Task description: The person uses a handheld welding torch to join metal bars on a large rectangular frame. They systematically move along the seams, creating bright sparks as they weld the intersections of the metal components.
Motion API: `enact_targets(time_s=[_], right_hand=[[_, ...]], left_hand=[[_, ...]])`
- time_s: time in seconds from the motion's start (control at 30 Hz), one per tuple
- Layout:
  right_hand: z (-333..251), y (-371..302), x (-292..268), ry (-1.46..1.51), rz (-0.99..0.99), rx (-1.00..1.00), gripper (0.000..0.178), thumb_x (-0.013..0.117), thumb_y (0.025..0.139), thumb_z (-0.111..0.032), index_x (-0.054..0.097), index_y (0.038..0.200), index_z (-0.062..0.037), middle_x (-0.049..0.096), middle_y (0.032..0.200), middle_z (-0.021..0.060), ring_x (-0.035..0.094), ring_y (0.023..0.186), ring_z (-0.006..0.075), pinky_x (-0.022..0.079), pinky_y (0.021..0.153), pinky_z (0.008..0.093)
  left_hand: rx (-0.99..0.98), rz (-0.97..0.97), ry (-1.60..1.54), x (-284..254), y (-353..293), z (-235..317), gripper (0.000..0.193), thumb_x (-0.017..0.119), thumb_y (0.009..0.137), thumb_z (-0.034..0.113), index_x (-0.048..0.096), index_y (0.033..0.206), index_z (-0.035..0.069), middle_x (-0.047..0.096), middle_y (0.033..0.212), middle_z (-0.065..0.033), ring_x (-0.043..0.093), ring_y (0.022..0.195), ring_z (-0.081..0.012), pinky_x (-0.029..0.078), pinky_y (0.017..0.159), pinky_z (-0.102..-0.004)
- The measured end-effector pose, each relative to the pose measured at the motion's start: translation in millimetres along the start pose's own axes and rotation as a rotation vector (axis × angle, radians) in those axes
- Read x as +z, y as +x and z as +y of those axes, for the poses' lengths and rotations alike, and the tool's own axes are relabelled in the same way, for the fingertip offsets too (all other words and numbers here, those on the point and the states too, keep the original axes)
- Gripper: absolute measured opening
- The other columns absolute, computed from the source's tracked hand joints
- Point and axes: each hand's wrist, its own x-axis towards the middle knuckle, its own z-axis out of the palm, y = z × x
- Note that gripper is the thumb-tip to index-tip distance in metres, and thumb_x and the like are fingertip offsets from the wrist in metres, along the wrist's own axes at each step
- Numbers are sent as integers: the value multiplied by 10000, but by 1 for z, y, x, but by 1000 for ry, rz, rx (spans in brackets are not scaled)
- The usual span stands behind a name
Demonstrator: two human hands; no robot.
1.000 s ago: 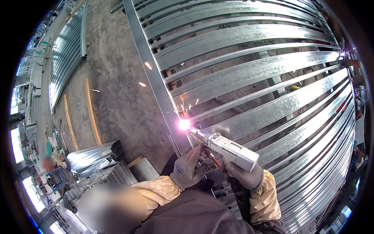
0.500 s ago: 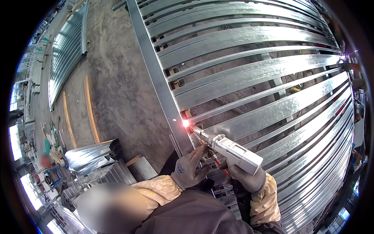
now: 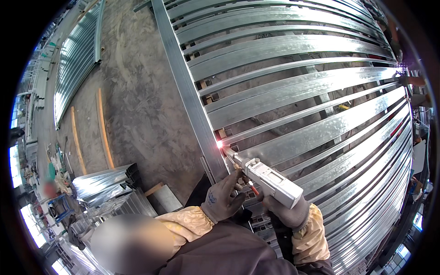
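Observation:
My right hand (image 3: 291, 211), in a grey glove, grips a handheld laser welding gun (image 3: 272, 179) with a white boxy body and a metal nozzle. The nozzle tip points up-left to a bright reddish-white spot where a thin tube meets the long side rail (image 3: 193, 97) of a galvanized steel frame. My left hand (image 3: 223, 200), also gloved, has its fingers curled at the underside of the gun's front, by the thin wire guide. Its exact hold is partly hidden behind the gun. A small red part (image 3: 253, 188) shows below the gun body.
Parallel steel tubes (image 3: 275, 100) fill the right side. At the far right edge, a co-worker's arm (image 3: 412, 81) is beside another bright flash. Two wooden strips (image 3: 105, 128) lie on the concrete floor at left, near stacked steel profiles (image 3: 106, 183) and another slatted panel (image 3: 79, 59).
The gun's rear and my right hand have shifted slightly left and down. The glowing spot stays at nearly the same place on the rail. My left hand has barely moved.

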Motion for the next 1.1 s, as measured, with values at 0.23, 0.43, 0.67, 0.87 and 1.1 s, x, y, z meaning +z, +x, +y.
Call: enact_targets(time_s=[0.23,0.43,0.67,0.87,1.1], right_hand=[[-5,6,11,-303,4,-259,605,623,977,-78,374,1507,74,652,1304,163,660,1168,235,522,979,323],[-11,15,20,-553,35,-479,617,621,955,-60,366,1495,94,655,1283,204,687,1120,293,536,974,346],[-5,11,19,-523,50,-456,622,635,942,-89,387,1478,107,647,1298,229,696,1113,314,547,965,363],[-7,10,21,-524,54,-442,646,638,939,-97,370,1489,112,650,1290,220,698,1119,304,554,946,352],[-11,7,23,-456,71,-376,648,635,939,-93,370,1498,99,653,1283,209,701,1116,291,558,926,339]], left_hand=[[-77,1,-123,1,0,4,848,749,821,51,336,1559,-18,675,1176,-217,734,888,-281,594,718,-363],[-51,34,-146,1,3,5,872,749,827,57,304,1574,-6,674,1177,-209,742,908,-280,605,737,-369],[-12,25,-123,2,3,3,892,749,838,91,267,1581,-14,668,1223,-216,742,927,-299,603,765,-387],[4,25,-97,4,2,-4,902,750,840,114,259,1586,-10,666,1247,-221,737,946,-319,596,800,-404],[-24,20,-69,3,2,1,893,744,839,110,267,1583,-11,678,1218,-210,737,923,-307,593,771,-402]])
